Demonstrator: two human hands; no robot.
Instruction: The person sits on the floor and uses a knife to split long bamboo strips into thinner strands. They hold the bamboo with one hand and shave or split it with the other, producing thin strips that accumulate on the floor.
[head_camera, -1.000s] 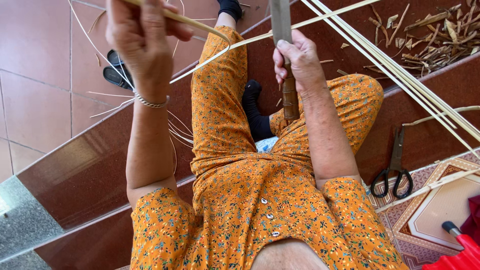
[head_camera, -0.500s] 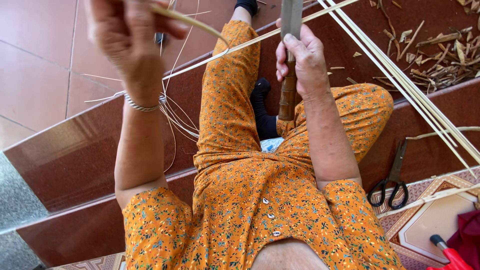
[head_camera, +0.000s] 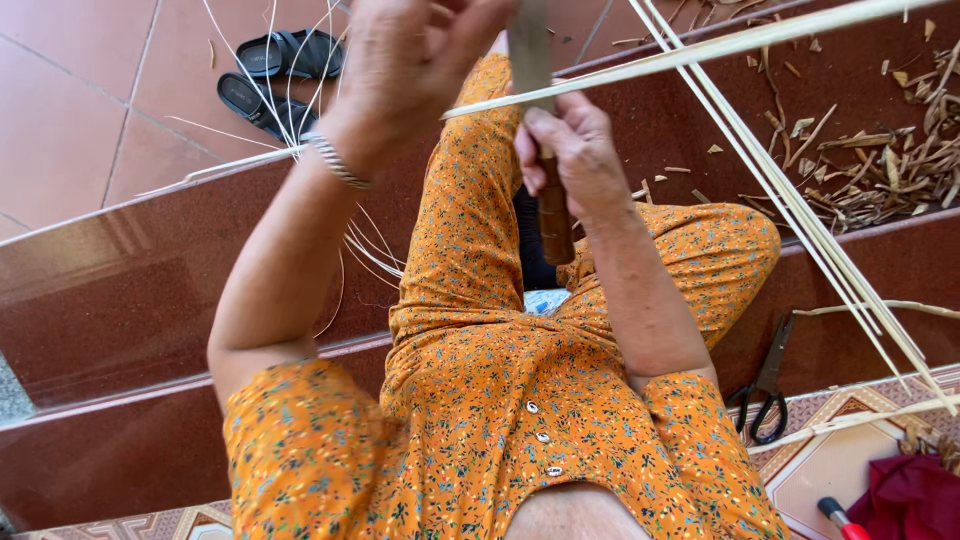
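Observation:
My left hand (head_camera: 415, 65) is raised at the top of the view, closed around a thin pale bamboo strip (head_camera: 700, 50) that runs to the upper right. A silver bracelet circles that wrist. My right hand (head_camera: 575, 150) grips the brown wooden handle of a knife (head_camera: 553, 215); its flat metal blade points up and meets the strip just right of my left hand. I sit on dark red steps in orange flowered clothes, one leg stretched down the steps.
Long bamboo strips (head_camera: 800, 220) lean across the right side. Bamboo shavings (head_camera: 880, 170) litter the upper step. Black scissors (head_camera: 765, 385) lie at my right; a red-handled tool (head_camera: 838, 518) and red cloth (head_camera: 915, 498) at bottom right. Black sandals (head_camera: 275, 75) sit on the tiled floor.
The view has shifted down and closer. My left hand has moved right, toward the knife blade, still holding the strip. The right hand keeps its grip on the handle.

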